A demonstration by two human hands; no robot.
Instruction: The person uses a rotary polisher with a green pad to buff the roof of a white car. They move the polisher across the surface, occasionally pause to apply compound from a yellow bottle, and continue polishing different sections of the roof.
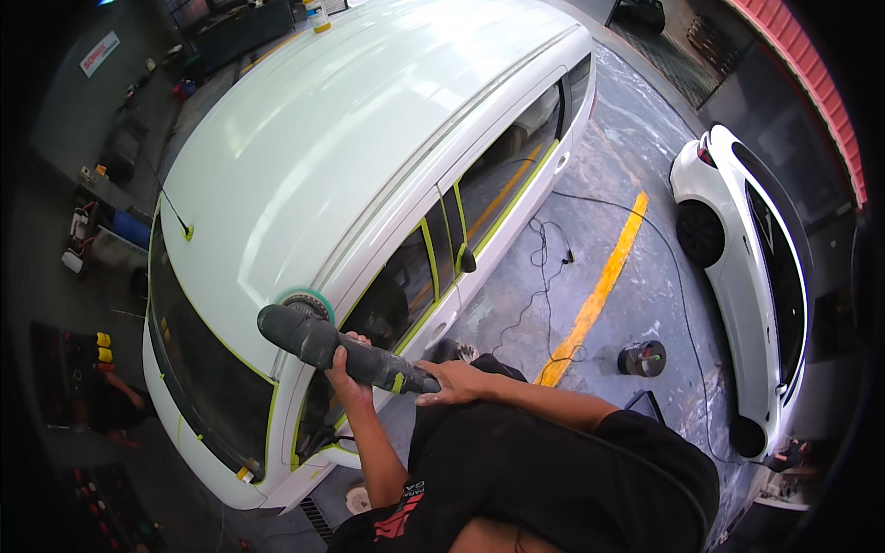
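A black rotary car polisher (318, 341) lies across the front edge of a white van's roof (304, 175). Its teal-rimmed round pad (316, 300) rests against the roof near the windshield corner, mostly hidden under the tool's head. My left hand (352, 373) is closed around the middle of the polisher's body. Behind it, my right hand (447, 382) grips the rear handle. Yellow-green masking tape (430, 258) runs along the van's window edges and around the windshield (207, 369).
Below the side windows, the van's mirror-like black fitting (466, 260) sticks out. A thin cord (544, 267) loops over the grey floor beside a yellow stripe (599, 286). Nearby stand a dark bucket (642, 358) and a white car (751, 276). Another person (115, 401) is at far left.
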